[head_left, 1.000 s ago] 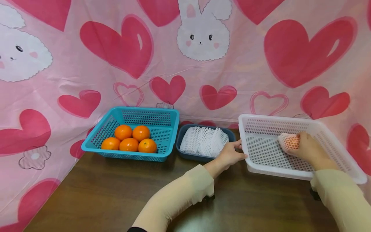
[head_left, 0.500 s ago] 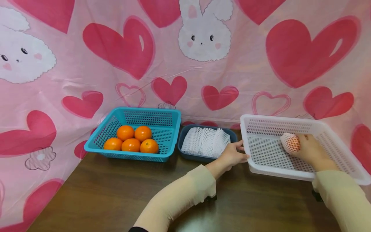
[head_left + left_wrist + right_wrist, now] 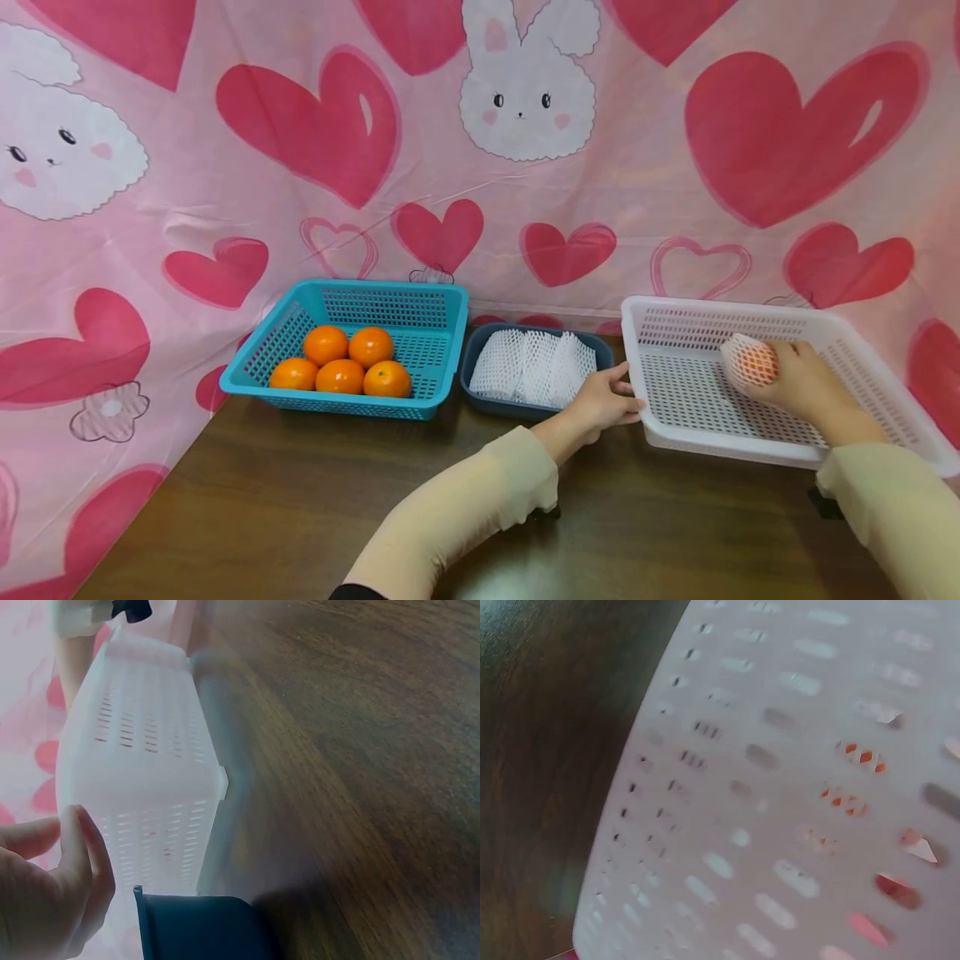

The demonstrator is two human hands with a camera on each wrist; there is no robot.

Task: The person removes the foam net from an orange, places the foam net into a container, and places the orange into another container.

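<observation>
In the head view, my right hand (image 3: 806, 379) grips an orange in a white foam net sleeve (image 3: 750, 363) inside the white plastic basket (image 3: 720, 452). My left hand (image 3: 600, 400) holds that basket's left rim. Its curled fingers (image 3: 79, 862) meet the rim in the left wrist view, beside the basket's slotted outer wall (image 3: 142, 776). Through the basket slots in the right wrist view, bits of the netted orange (image 3: 864, 757) show; the right hand itself is hidden there. Whether the orange touches the basket floor I cannot tell.
Several bare oranges (image 3: 341, 377) lie in a blue basket (image 3: 431, 402) on the left. A dark blue tray (image 3: 510, 408) of white foam net sleeves (image 3: 536, 362) stands between the baskets, close to my left hand. Behind hangs a pink cloth (image 3: 480, 175); below is the wooden table (image 3: 300, 492).
My right hand has shifted and turned the netted orange slightly within the white basket, keeping its grip. The left hand stays at the rim.
</observation>
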